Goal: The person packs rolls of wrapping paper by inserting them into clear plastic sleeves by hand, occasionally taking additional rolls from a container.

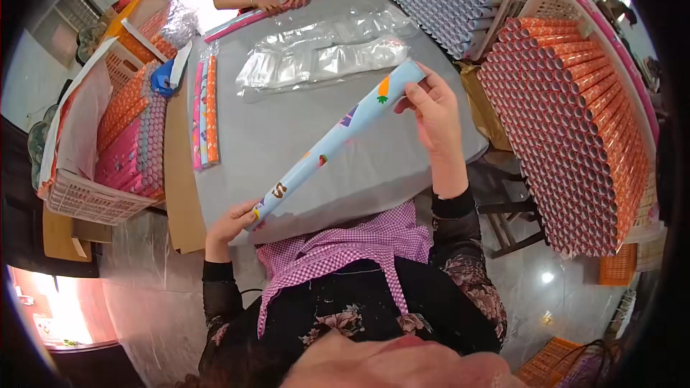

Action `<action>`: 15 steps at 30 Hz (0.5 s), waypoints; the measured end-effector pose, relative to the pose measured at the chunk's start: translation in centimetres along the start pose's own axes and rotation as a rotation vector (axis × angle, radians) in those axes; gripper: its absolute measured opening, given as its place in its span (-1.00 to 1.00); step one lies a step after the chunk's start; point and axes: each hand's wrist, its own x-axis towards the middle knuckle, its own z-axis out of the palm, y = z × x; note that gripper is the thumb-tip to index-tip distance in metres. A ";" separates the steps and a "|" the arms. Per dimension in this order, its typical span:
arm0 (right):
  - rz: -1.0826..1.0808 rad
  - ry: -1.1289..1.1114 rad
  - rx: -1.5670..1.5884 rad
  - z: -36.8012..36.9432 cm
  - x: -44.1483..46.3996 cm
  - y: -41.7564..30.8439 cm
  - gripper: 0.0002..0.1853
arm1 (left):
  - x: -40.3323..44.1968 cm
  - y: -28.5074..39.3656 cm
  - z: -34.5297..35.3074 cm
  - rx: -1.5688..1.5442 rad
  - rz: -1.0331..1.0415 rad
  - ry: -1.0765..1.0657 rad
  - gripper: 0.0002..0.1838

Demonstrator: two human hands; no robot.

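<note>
1. Head view: left hand (pixel 231 223) grips the blue roll (pixel 333 139) at eight o'clock, right hand (pixel 435 108) at two.
2. It looks rolled up, maybe not wrapped.
3. Clear plastic (pixel 309 65) lies at twelve.

Shiny grey floor (pixel 151 266) — white glint (pixel 548 277) at right, pale wall (pixel 50 65), grey-covered table (pixel 287 126), brightly lit opening (pixel 66 309) lower left

my left hand (pixel 231 223) grips the light-blue roll (pixel 333 145) near its seven o'clock end, my right hand (pixel 435 109) its one o'clock end; clear plastic bags (pixel 310 65) lie at twelve, orange rolls (pixel 568 129) are stacked at three.
</note>
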 end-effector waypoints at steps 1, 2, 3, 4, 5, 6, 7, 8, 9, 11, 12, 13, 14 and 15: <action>0.002 0.013 0.004 0.0 -0.1 0.1 -0.53 | -0.3 -0.3 0.0 0.002 0.009 -0.018 -0.40; 0.002 0.024 0.006 0.1 -0.1 0.1 -0.53 | -0.5 -0.4 0.1 0.005 0.021 -0.036 -0.40; 0.005 0.017 -0.002 0.1 -0.1 0.2 -0.53 | -0.7 -0.4 0.3 -0.005 0.027 -0.036 -0.40; 0.007 0.010 0.004 0.1 -0.2 0.2 -0.52 | -0.9 -0.2 0.5 -0.016 0.036 -0.040 -0.40; 0.010 0.003 0.011 0.1 -0.2 0.2 -0.52 | -1.0 -0.3 0.7 -0.027 0.044 -0.045 -0.40; 0.014 -0.003 0.003 0.3 -0.1 0.1 -0.52 | -1.0 -0.6 0.8 -0.037 0.048 -0.044 -0.40; 0.015 -0.024 0.051 0.6 -0.1 0.0 -0.50 | -1.2 -1.0 0.8 -0.042 0.041 -0.054 -0.40; 0.012 -0.044 0.102 1.0 0.0 0.0 -0.48 | -1.2 -1.1 0.8 -0.043 0.034 -0.065 -0.39; 0.011 -0.048 0.100 1.1 0.2 0.3 -0.48 | -1.0 -1.3 0.8 -0.044 0.038 -0.064 -0.39; 0.040 -0.048 0.317 1.2 0.6 1.3 -0.43 | -0.5 -1.6 0.9 -0.011 0.017 -0.060 -0.38; 0.069 -0.040 0.374 1.6 0.9 1.5 -0.43 | -0.3 -1.3 0.7 0.004 0.003 -0.092 -0.37; 0.072 -0.037 0.375 1.8 1.2 1.9 -0.43 | 0.0 -1.3 0.5 0.002 -0.001 -0.093 -0.37; 0.062 -0.053 0.430 2.0 1.6 2.4 -0.46 | 0.3 -1.7 0.4 -0.010 -0.001 -0.079 -0.37; 0.054 -0.074 0.485 2.3 2.1 2.9 -0.48 | 0.5 -1.8 0.3 -0.027 0.000 -0.060 -0.36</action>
